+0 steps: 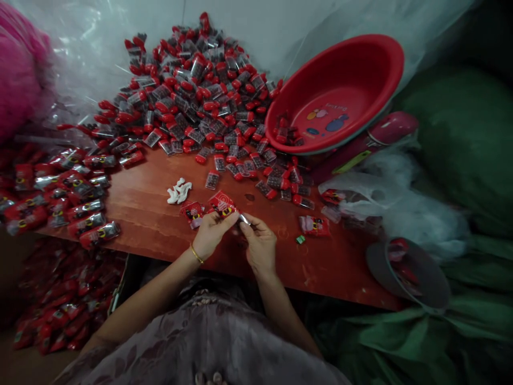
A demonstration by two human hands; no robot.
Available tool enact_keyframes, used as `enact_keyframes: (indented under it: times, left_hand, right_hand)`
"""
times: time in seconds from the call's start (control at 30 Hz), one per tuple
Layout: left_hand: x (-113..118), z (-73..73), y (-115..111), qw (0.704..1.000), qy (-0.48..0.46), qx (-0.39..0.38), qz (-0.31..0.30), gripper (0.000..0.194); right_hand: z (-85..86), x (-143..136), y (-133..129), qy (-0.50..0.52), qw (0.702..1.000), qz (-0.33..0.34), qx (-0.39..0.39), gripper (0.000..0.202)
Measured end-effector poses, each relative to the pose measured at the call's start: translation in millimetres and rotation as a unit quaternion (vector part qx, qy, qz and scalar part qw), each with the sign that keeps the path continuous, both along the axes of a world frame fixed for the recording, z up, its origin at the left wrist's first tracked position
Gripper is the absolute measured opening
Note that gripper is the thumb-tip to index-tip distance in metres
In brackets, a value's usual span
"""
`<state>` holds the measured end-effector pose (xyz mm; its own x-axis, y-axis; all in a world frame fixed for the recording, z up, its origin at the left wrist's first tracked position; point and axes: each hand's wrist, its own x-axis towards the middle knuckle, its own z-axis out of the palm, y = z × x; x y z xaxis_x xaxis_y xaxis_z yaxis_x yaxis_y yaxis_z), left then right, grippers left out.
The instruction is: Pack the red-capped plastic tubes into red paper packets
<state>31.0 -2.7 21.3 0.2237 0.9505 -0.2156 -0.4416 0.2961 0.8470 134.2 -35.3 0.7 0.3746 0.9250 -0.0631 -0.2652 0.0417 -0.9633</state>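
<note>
Above the table's front edge, my left hand (214, 231), with a yellow bracelet at the wrist, pinches a red printed packet (223, 203). My right hand (260, 243) is closed at the packet's right end, where a silvery part shows between both hands. What lies inside the packet is hidden. Just left of it, another red packet (193, 214) rests on the brown table (140, 198). Small white pieces (179, 191) lie behind that one. To the right of my hands are a red packet (315, 225) and a small green item (300, 239).
A large pile of clear containers with red caps (200, 96) covers the back. The tilted red basin (340, 96) stands at back right. Filled red packets (76, 198) lie left, more below (64, 299). A grey bowl (428, 278) and plastic bags (417, 203) are at right.
</note>
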Motion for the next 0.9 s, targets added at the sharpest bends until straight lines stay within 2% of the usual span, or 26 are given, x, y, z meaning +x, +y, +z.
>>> enact_keyframes:
  times: [0.13,0.23,0.37,0.47,0.57,0.63,0.7,0.8,0.87,0.9]
  left_hand:
    - [0.2,5.8,1.1,0.998,-0.022,-0.015,0.058,0.038]
    - [-0.4,3.7,-0.5,0.999,-0.017,-0.02,0.032,0.038]
    - [-1.4,-1.8,-4.4,0.999,-0.022,-0.04,-0.017,0.039]
    - [-6.4,-3.0,-5.7,0.997,-0.034,-0.057,-0.024,0.036]
    - [-23.2,-2.9,-6.0,0.996,-0.029,-0.084,-0.029,0.036]
    - [-45.1,-2.4,-4.9,0.995,-0.015,-0.1,-0.013,0.035]
    - [-77.2,-1.0,-0.7,0.992,-0.007,-0.122,0.046,0.03]
    - [-138.0,3.9,12.0,0.966,-0.025,-0.154,0.208,0.017]
    - [-176.8,9.4,20.8,0.937,-0.055,-0.168,0.301,0.029]
    - [-192.3,12.4,23.6,0.919,-0.057,-0.147,0.361,0.035]
  right_hand:
    - [-0.7,1.0,-6.0,-0.037,0.998,0.041,0.002,0.031]
    - [1.6,5.3,-8.4,-0.078,0.995,0.056,0.002,0.027]
    - [4.3,5.3,-2.3,-0.104,0.994,0.033,0.007,0.021]
    - [2.5,1.0,4.3,-0.161,0.986,0.021,0.025,0.024]
    - [-0.3,-1.9,14.8,-0.247,0.965,0.065,0.065,0.026]
    - [0.5,-2.3,29.8,-0.317,0.935,0.12,0.101,0.024]
    - [4.2,-3.7,53.6,-0.416,0.884,0.16,0.137,0.023]
    - [8.9,-12.0,100.0,-0.569,0.786,0.186,0.154,0.033]
    - [7.5,-19.1,129.1,-0.635,0.727,0.223,0.133,0.039]
    - [5.1,-21.2,140.7,-0.657,0.705,0.243,0.113,0.039]
